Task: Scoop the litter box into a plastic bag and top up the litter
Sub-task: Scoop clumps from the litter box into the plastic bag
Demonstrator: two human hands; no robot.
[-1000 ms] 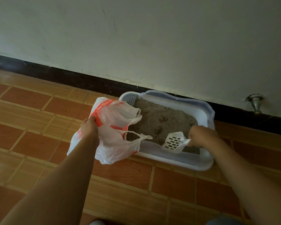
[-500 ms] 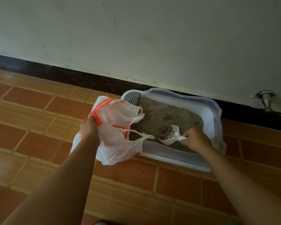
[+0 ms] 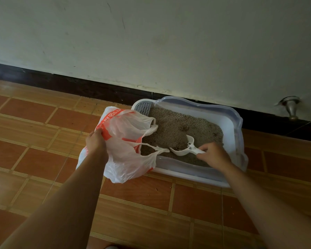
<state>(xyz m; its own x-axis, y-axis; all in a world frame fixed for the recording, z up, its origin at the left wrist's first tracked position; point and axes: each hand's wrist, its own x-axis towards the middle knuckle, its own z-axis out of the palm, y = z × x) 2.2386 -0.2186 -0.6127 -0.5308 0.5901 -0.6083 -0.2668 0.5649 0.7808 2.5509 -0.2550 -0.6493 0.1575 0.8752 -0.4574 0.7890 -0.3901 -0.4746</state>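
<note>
A white litter box (image 3: 190,174) with a translucent rim stands on the floor against the wall, filled with grey litter (image 3: 171,128) that shows a few darker clumps. My left hand (image 3: 95,141) grips the edge of a white and orange plastic bag (image 3: 127,155), held open at the box's left end, its handles draped over the litter. My right hand (image 3: 214,153) holds the handle of a white slotted scoop (image 3: 185,150), whose bowl is tilted and dug into the litter near the front wall of the box.
Red-brown tiled floor (image 3: 142,203) spreads in front and to the left. A dark skirting board (image 3: 61,83) runs along the pale wall. A metal door stopper (image 3: 292,109) juts from the wall to the right of the box.
The scoop went from raised over the box's front right corner down into the litter and then leftward, turning on edge. The bag and my left hand stayed where they were.
</note>
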